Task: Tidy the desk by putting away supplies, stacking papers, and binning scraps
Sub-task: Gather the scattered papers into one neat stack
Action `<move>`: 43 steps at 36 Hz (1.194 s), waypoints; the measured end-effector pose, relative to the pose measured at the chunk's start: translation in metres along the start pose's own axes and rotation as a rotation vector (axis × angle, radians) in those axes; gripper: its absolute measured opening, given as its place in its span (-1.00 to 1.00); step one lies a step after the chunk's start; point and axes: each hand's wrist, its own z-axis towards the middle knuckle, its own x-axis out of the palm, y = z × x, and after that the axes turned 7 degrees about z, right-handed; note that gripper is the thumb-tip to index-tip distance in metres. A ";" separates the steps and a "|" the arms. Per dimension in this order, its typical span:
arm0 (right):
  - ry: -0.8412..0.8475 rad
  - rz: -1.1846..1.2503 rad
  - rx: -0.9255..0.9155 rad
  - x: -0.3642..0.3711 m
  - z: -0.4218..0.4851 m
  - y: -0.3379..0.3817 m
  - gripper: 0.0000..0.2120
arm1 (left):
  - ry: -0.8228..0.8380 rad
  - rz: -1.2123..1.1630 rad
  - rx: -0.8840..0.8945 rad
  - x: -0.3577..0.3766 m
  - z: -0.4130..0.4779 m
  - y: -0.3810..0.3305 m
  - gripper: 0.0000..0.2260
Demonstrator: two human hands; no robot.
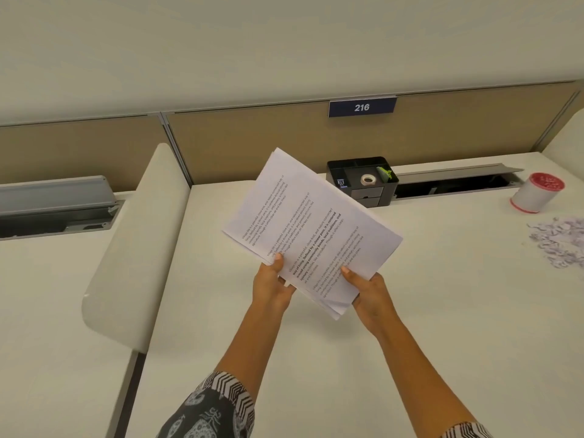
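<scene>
- White desk [442,327] in a cubicle, tan partition [252,143] behind it carrying sign "216" [362,107]
- paper stack [316,222] held tilted above desk centre, sheets unevenly aligned
- left hand [273,286] pinches near-left edge, thumb on top, other fingers underneath and hidden
- right hand [369,295] pinches near corner, same grip
- black organiser [368,192] against the partition, tape roll [368,179] inside
- paper scraps [559,245] piled at far right
- white canister with red lid [537,192] back right
</scene>
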 end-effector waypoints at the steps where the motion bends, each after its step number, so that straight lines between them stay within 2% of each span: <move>1: -0.014 -0.004 -0.004 -0.001 0.001 0.001 -0.65 | 0.009 0.015 -0.003 0.000 0.000 0.000 -0.82; 5: -0.037 -0.042 -0.012 -0.013 0.001 0.013 -0.66 | 0.015 0.099 0.018 -0.007 0.006 -0.010 -0.84; 9: -0.031 -0.073 0.023 -0.034 0.001 0.031 -0.69 | 0.021 0.199 0.163 -0.021 0.017 -0.039 -0.78; 14: 0.004 -0.132 0.059 -0.055 -0.002 0.047 -0.51 | 0.088 0.696 0.332 -0.032 0.023 -0.070 -0.69; 17: 0.013 -0.176 0.082 -0.060 -0.002 0.049 -0.62 | 0.199 0.902 0.371 -0.028 0.024 -0.071 -0.70; 21: 0.022 -0.216 0.070 -0.060 -0.001 0.050 -0.63 | 0.232 0.855 0.408 -0.027 0.028 -0.059 -0.82; 28: 0.022 -0.278 0.000 -0.064 0.001 0.062 -0.73 | 0.286 0.750 0.458 -0.032 0.023 -0.041 -0.81; 32: 0.024 -0.309 0.013 -0.075 -0.001 0.058 -0.68 | 0.300 0.772 0.442 -0.043 0.021 -0.031 -0.77; 37: 0.010 -0.347 0.073 -0.095 -0.006 0.036 -0.55 | 0.273 0.892 0.338 -0.060 0.025 -0.014 -0.76; 41: -0.012 -0.364 0.105 -0.104 -0.008 0.025 -0.57 | 0.232 0.917 0.338 -0.059 0.024 -0.006 -0.83; 43: -0.025 -0.383 0.106 -0.103 -0.007 0.025 -0.67 | 0.216 0.918 0.355 -0.056 0.023 -0.006 -0.85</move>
